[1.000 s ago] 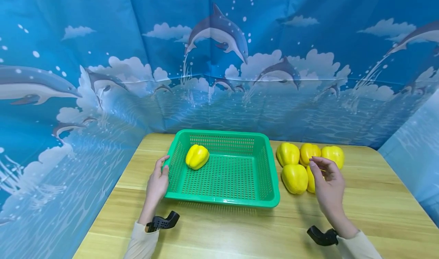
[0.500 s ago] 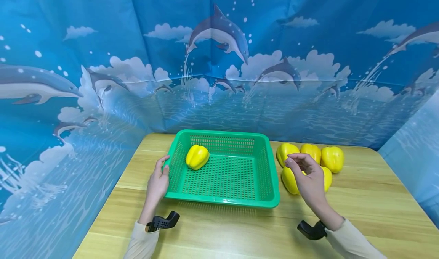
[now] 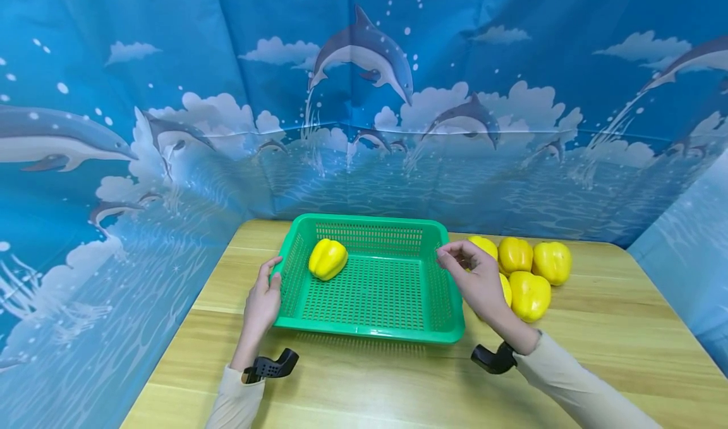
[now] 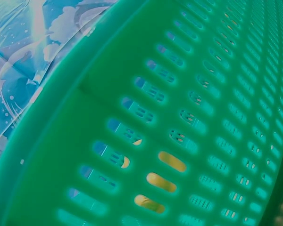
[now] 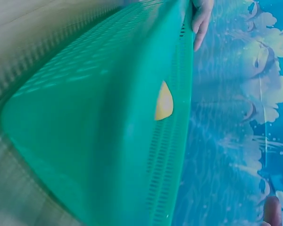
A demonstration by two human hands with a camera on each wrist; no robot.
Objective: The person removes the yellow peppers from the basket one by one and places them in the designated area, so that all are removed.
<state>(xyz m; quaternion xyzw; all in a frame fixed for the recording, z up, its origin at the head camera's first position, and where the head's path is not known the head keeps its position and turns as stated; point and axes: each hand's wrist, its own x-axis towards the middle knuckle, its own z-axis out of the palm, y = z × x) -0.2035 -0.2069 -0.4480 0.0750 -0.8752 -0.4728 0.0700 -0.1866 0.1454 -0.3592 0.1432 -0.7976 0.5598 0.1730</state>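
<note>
A green plastic basket with slotted walls rests on the table. Inside it, toward the left, lies one yellow bell pepper; in the left wrist view its yellow shows through the slots. My left hand grips the basket's left rim, thumb near the rim's inner side. Over the right rim hovers my right hand, fingers loosely curled and holding nothing. Its fingertips appear apart from the basket in the right wrist view. Several more yellow bell peppers sit right of the basket, some partly hidden behind this hand.
The wooden table extends in front of the basket and to its right. A blue curtain printed with dolphins hangs along the table's back edge and at the sides.
My right hand has moved left, from over the bell peppers to the basket's right rim. The left hand, the basket and the peppers stay where they were.
</note>
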